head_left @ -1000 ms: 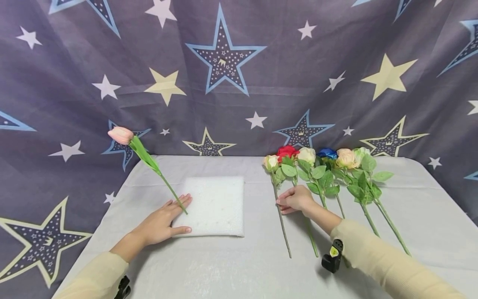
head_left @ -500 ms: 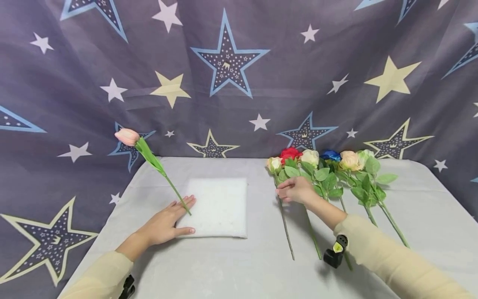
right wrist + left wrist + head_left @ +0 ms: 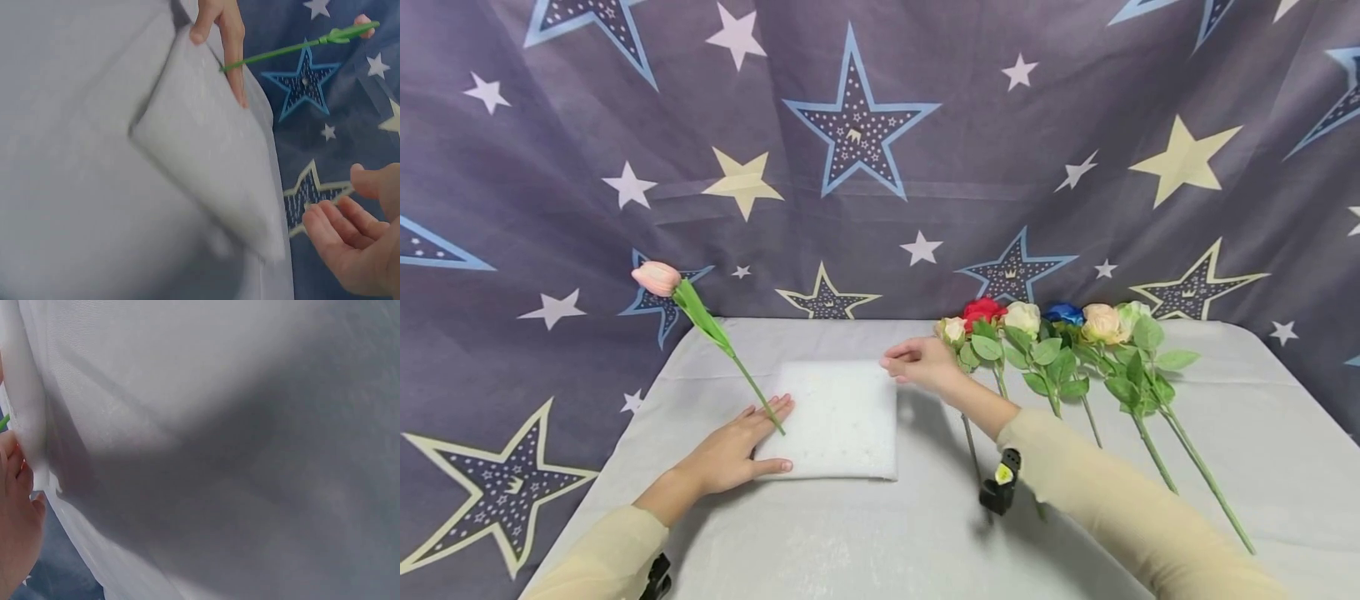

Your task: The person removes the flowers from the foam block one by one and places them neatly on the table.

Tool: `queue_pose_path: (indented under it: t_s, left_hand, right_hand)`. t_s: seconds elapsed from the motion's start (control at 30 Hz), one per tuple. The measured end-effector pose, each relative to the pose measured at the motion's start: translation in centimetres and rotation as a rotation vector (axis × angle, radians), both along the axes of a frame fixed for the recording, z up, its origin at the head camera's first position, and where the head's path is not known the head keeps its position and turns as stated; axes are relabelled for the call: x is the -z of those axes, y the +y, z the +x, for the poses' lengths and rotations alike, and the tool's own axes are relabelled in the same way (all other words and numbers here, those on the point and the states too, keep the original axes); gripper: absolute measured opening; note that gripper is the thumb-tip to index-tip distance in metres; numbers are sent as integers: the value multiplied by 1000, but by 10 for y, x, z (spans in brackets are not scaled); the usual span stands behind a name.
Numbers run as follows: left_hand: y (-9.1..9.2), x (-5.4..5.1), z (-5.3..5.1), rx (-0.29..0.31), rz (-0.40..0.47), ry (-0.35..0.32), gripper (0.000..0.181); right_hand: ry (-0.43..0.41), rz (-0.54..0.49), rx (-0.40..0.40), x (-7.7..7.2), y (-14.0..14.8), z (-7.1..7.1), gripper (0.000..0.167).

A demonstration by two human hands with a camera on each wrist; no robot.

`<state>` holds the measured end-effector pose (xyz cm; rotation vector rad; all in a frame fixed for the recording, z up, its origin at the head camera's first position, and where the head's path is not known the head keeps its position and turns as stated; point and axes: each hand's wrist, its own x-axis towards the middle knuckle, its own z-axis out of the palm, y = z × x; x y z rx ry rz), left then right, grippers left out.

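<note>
A pink tulip (image 3: 721, 339) with a green stem stands tilted to the left, its lower end at the left side of a white foam block (image 3: 842, 421). My left hand (image 3: 730, 450) rests on the block's left edge, fingers spread around the stem. My right hand (image 3: 925, 365) hovers by the block's far right corner. In the right wrist view, the right hand (image 3: 356, 231) has loosely bent fingers with a gap to the thumb and nothing between them. Behind its wrist lies a small cream rose (image 3: 953, 330), its stem partly hidden by the forearm.
Several roses lie to the right on the grey cloth (image 3: 850, 533): a red one (image 3: 983, 313), a white one (image 3: 1022, 318), a blue one (image 3: 1064, 313) and a peach one (image 3: 1103, 323) among them. A star-patterned curtain (image 3: 880, 225) hangs behind the table.
My right hand has left the cream rose's stem and moved left to the foam block's far corner. The rose stays on the table. My left hand has kept its place on the block.
</note>
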<state>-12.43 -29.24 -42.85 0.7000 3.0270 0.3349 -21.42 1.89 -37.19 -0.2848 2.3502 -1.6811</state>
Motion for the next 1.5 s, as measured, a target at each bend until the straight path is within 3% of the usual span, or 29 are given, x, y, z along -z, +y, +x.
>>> queue_pose_path:
  t_s: [0.27,0.47,0.7,0.97,1.3,1.5]
  left_hand:
    - [0,1,-1,-2,7,-12,89]
    - [-1,1,-2,8,14,-4,89]
    - [-1,-1,-2,20,2,19,87]
    - [0,-1,-2,4,4,8,87]
    - [-1,1,1,-3,28,43,86]
    - [-1,1,-1,20,19,36,86]
  right_hand:
    - [203,51,-262,-3,-55,6,32]
    - [161,-28,-379,-2,-91,17,38]
    - [99,-129,-417,-2,-120,27,44]
    - [29,-188,-446,9,-137,33,45]
    - [132,-191,-434,10,-128,37,22]
    - [148,-216,-416,11,-122,37,19]
